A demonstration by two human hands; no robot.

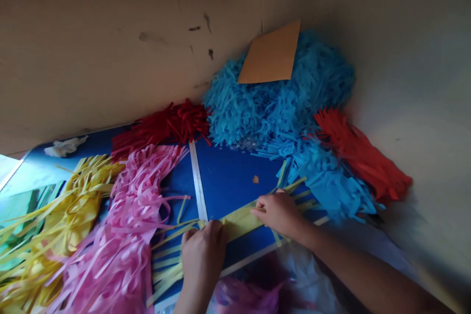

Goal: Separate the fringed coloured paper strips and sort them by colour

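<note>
Yellow paper strips (239, 220) lie across the near part of the blue mat (228, 176). The left hand (202, 255) presses one end, its grip hidden. The right hand (279, 213) pinches them farther along, apparently aligning them, which calls for steady pressure.

The desk (228, 176) was dark blue with thin white lines. Near its front edge lay pale yellow strips (239, 218). Toward the left edge there was a pink heap (125, 225), then a stronger yellow heap (69, 206) over a green sheet (22, 206). At the back edge a dark red heap (162, 125) met a big sky-blue heap (279, 103), which carried a plain brown card (271, 54). At the right edge the heap (360, 154) was orange-red.
</note>
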